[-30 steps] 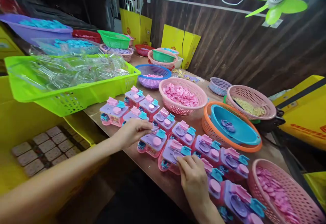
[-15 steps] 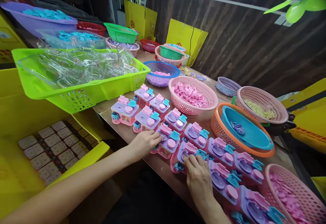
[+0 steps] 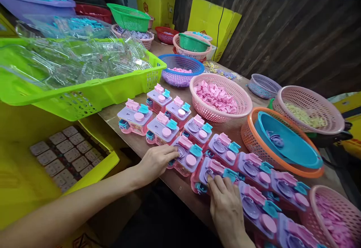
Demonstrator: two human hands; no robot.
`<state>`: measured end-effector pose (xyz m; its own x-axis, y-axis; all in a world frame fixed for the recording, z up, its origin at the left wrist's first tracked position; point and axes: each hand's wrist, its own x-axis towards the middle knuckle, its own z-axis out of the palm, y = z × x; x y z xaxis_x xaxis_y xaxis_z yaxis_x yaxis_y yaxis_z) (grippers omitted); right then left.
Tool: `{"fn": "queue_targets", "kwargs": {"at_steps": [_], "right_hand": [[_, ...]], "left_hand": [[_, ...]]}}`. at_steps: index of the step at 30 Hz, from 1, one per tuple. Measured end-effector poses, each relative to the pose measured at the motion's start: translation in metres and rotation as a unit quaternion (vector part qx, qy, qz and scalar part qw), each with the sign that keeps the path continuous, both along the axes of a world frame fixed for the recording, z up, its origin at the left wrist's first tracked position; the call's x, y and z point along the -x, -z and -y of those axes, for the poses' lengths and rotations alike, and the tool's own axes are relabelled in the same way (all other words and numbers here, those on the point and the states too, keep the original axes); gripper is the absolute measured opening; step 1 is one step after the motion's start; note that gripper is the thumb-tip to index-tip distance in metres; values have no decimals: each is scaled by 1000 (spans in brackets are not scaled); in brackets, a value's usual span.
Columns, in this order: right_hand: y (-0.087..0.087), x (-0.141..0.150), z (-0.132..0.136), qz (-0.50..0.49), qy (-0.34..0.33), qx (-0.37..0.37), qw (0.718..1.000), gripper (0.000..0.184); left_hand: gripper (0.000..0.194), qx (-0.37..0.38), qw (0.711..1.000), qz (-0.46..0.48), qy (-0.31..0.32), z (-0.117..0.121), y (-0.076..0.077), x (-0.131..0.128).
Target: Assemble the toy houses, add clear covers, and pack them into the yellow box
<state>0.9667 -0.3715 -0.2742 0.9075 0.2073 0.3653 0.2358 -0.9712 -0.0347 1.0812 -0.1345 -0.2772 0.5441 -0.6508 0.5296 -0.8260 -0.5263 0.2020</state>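
Observation:
Small pink and purple toy kitchen units with blue and pink parts on top stand in two rows along the table. My left hand is closed, its fingertips on the round purple dish of one toy unit. Closer to me, my right hand has its thumb and fingers pressed together at the purple dish of a neighbouring toy unit. That hand covers part of this unit. On the farthest toy unit at the left, a slot shows and no purple dish.
A green crate of clear plastic parts stands at left, above a yellow carton of packed pieces. Behind the toys are a pink basket of pink parts and an orange basket holding a blue one. Another pink basket stands lower right.
The view has shifted, and the baskets and crate appear larger and displaced. Both hands stay at the same two toy units, fingers still on the purple dishes.

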Motion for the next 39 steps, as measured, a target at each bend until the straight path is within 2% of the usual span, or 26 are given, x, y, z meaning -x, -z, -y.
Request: {"fn": "queue_targets", "kwargs": {"at_steps": [3, 6, 9, 11, 14, 16, 20, 22, 24, 27, 28, 30, 33, 35, 36, 37, 38, 39], "right_hand": [[1, 0, 1, 17, -1, 10, 1000, 25], [0, 2, 0, 26, 0, 27, 999, 25], [-3, 5, -6, 39, 17, 17, 999, 22], [-5, 7, -15, 83, 28, -13, 996, 18], [-3, 3, -34, 138, 3, -33, 990, 22], [1, -5, -47, 113, -15, -21, 993, 31], [8, -21, -61, 56, -14, 14, 998, 37], [9, -24, -61, 46, -15, 28, 998, 37], [8, -24, -60, 41, -15, 37, 998, 37], [5, -23, -59, 36, -17, 39, 998, 38], [3, -23, -59, 31, -20, 32, 999, 39], [-4, -23, -59, 25, -29, -10, 999, 37], [-21, -28, -59, 28, -45, -141, 989, 31], [-34, -33, -60, 4, -71, -252, 965, 27], [-39, -36, -61, -21, -87, -303, 949, 22], [-43, -39, -63, -46, -101, -345, 932, 18], [-45, -41, -64, -66, -110, -372, 919, 15], [-46, -44, -66, -74, -116, -378, 915, 15]], "left_hand": [[28, 71, 997, -37, 18, -6, 7, -5], [28, 97, 995, -8, 5, -4, 18, -6], [25, 69, 995, 72, -14, 1, 30, -4], [25, 44, 993, 105, -21, 4, 34, -3], [24, 20, 992, 125, -27, 6, 30, 0], [22, 7, 992, 124, -25, 7, 25, 0], [14, 6, 998, 65, -23, 12, 20, 0], [13, 48, 999, 4, -20, 16, 17, 0], [13, 128, 988, -83, -30, 18, 12, -1], [14, 271, 935, -220, -68, 14, -2, -2], [16, 308, 911, -266, -64, 11, -7, -2], [18, 361, 859, -362, -16, 3, -11, 1], [21, 416, 755, -503, 68, -3, -6, 11], [24, 448, 687, -563, 100, -1, 1, 21], [26, 455, 664, -583, 106, 2, 3, 25], [26, 455, 656, -594, 103, 4, 4, 29], [26, 450, 666, -589, 83, 6, 4, 32], [26, 441, 697, -563, 48, 7, 1, 34]]}}
